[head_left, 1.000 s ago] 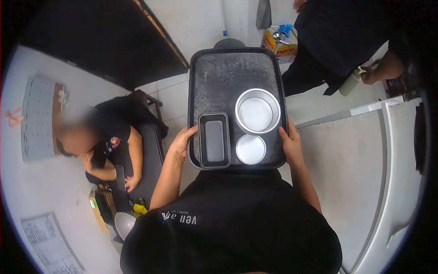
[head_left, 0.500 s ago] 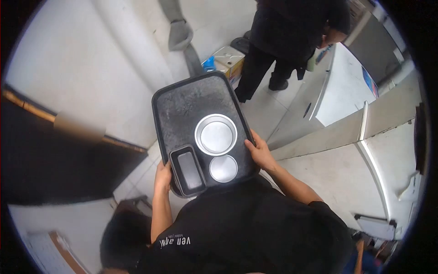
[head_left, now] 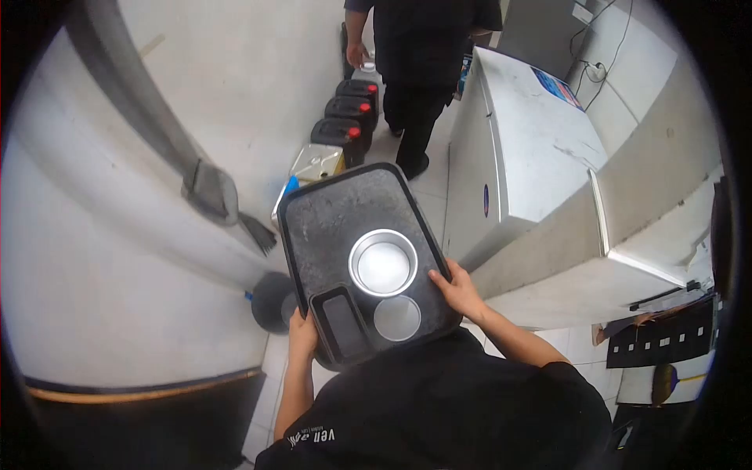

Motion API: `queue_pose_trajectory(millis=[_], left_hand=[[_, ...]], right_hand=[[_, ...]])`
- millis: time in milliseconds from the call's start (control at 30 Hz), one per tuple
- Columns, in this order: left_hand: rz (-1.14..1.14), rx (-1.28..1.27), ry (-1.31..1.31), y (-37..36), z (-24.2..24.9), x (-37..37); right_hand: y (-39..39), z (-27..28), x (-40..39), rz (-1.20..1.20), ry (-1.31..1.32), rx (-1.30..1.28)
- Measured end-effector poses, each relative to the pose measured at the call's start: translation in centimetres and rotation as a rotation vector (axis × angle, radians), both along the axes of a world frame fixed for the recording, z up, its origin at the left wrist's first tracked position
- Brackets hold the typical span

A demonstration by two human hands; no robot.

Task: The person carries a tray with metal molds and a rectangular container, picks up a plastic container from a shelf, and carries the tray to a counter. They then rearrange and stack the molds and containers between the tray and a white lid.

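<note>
A dark, worn baking tray [head_left: 321, 227] is held in front of my body by both hands. My left hand [head_left: 302, 338] grips its near left edge, next to a dark rectangular loaf tin [head_left: 342, 323]. On the right edge my right hand [head_left: 458, 290] is closed, its thumb on top and its other fingers mostly hidden under the rim. A round silver cake tin [head_left: 382, 263] rests near the tray's middle. Closer to me lies a small, shallow round metal tin or disc [head_left: 397, 319].
A person in dark clothes [head_left: 419, 70] stands ahead in the passage. Dark jerrycans with red caps [head_left: 337, 133] and a metal can [head_left: 316, 162] line the left wall. A white chest freezer [head_left: 540, 125] is at right. A dark round bin [head_left: 274, 304] stands left of the tray.
My view has turned and moved forward along the passage, with the tray still in both hands. The jerrycans and more of the freezer have come into sight. The person ahead appears farther left.
</note>
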State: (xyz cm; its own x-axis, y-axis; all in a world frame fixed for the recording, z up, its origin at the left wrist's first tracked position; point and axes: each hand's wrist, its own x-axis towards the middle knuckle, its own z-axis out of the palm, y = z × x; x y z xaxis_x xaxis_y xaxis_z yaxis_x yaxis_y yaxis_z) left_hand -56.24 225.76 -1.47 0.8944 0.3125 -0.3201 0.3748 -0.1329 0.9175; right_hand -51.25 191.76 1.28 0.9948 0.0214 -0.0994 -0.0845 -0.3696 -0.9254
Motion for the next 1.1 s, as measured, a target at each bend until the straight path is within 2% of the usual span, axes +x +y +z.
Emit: queue_pose_trajectory(millis=[167, 267, 333, 433, 500, 567, 633, 767, 833, 867, 933, 967, 1033, 1067, 1100], left_hand=[[0.022, -0.004, -0.012, 0.9, -0.6, 6.7], [0.021, 0.119, -0.021, 1.5, -1.5, 12.1], [0.04, 0.169, 0.035, 1.0, -2.0, 15.9], [0.026, 0.155, 0.002, -1.9, 1.6, 22.0], [0.059, 0.072, 0.165, -4.0, 5.6, 25.8], [-0.018, 0.077, 0.195, -5.0, 6.9, 29.1], [-0.089, 0.141, 0.149, -5.9, 7.9, 33.5], [-0.127, -0.013, 0.005, -7.2, 8.3, 36.8], [-0.184, 0.067, 0.046, -8.8, 11.2, 38.9], [-0.185, 0.064, 0.049, -8.9, 10.7, 39.8], [-0.261, 0.034, 0.005, -9.3, 8.5, 42.1], [-0.274, 0.033, 0.007, -10.4, 9.5, 43.3], [-0.351, 0.143, -0.065, -12.2, 11.0, 45.2], [-0.408, 0.104, -0.224, -12.8, 10.4, 46.2], [-0.421, 0.094, -0.22, -13.3, 10.3, 46.9]], right_hand=[[1.4, -0.7, 7.5, -0.019, 0.041, -0.064], [1.3, -2.3, 12.9, -0.001, 0.006, 0.007], [1.4, -3.3, 17.4, -0.001, -0.018, 0.156], [-0.2, -0.4, 23.2, 0.001, -0.001, 0.038], [-1.7, 3.5, 26.2, -0.038, 0.06, 0.102], [-3.4, 5.9, 29.1, -0.046, 0.101, 0.186], [-5.2, 9.1, 32.7, -0.073, 0.064, 0.116], [-7.7, 10.6, 33.7, -0.122, -0.034, 0.008], [-8.8, 11.8, 33.9, -0.17, -0.086, -0.03], [-9.4, 12.2, 33.7, -0.171, -0.083, -0.033], [-10.4, 13.0, 33.4, -0.259, -0.025, 0.129], [-11.0, 13.0, 33.4, -0.273, -0.023, 0.127], [-11.9, 12.9, 33.1, -0.37, -0.1, 0.119], [-12.4, 13.0, 32.9, -0.385, -0.097, 0.113], [-12.8, 13.3, 32.8, -0.402, -0.086, 0.1]])
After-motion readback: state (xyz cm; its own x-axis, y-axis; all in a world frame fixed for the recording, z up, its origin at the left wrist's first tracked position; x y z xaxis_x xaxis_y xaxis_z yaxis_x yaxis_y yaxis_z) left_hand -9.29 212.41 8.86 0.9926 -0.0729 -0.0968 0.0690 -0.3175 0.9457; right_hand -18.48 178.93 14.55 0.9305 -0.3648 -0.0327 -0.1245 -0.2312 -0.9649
